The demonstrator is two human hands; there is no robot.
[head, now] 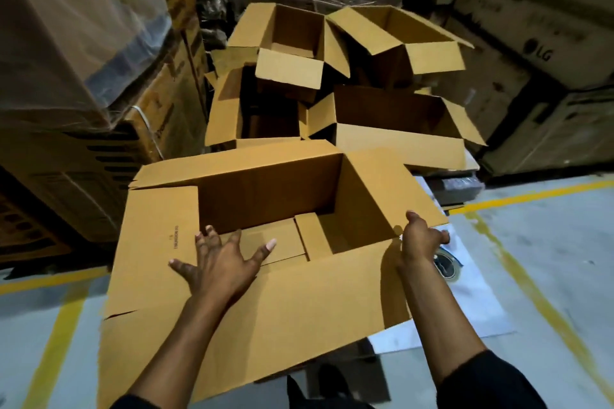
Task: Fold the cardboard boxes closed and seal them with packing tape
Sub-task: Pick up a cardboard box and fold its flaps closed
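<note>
Cardboard box [265, 183] open between hands: left [219, 262] spread, right [420, 236] gripping flap.

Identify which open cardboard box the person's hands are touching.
The nearest box: the left hand rests on it, the right hand grips its flap.

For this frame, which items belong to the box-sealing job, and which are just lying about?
Job:
near open box, left hand open over its flap, right hand gripping its right flap
four open boxes behind
tape roll

Lying about:
stacked printed cartons
wrapped pallet load
white sheet
</note>
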